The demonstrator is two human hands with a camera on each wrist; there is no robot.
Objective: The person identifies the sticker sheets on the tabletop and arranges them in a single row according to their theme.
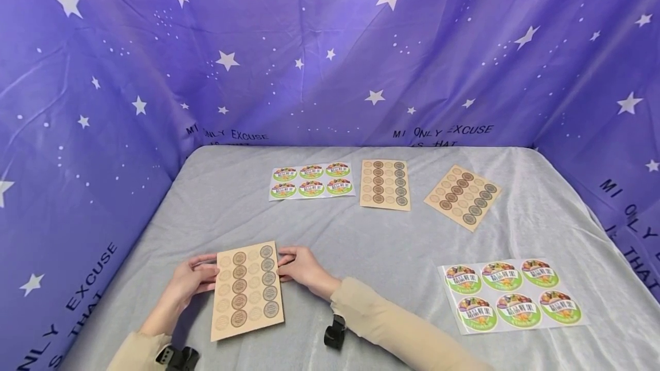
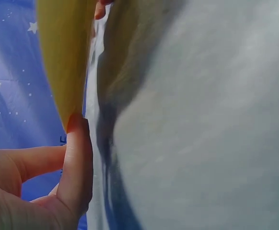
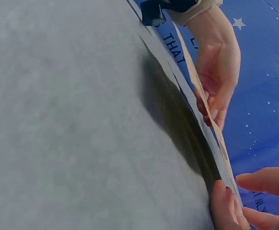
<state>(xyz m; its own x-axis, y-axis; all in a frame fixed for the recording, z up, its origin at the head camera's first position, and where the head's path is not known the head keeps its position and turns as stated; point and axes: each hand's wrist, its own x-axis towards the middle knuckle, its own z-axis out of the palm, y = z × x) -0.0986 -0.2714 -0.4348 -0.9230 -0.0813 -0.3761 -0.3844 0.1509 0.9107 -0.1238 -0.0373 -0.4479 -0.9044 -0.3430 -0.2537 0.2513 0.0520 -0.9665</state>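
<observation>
A tan sheet of round stickers [image 1: 255, 291] is held between both hands near the front left of the table. Its columns alternate pale, brown and grey-black circles. My left hand [image 1: 184, 280] pinches the left edge, and my right hand [image 1: 304, 268] pinches the upper right edge. In the left wrist view the sheet [image 2: 65, 57] appears from its side, its edge caught by the left fingers [image 2: 78, 167]. Seen edge-on in the right wrist view, the sheet [image 3: 192, 72] is raised over the cloth, with a shadow below it.
Along the back lie a white sheet of green fruit stickers [image 1: 311, 181], a tan sticker sheet [image 1: 384, 185] and another tan one [image 1: 462, 196], turned askew. A second fruit-sticker sheet [image 1: 513, 296] lies front right. Grey cloth [image 1: 330, 228] covers the table; purple starry curtains [image 1: 309, 44] surround it.
</observation>
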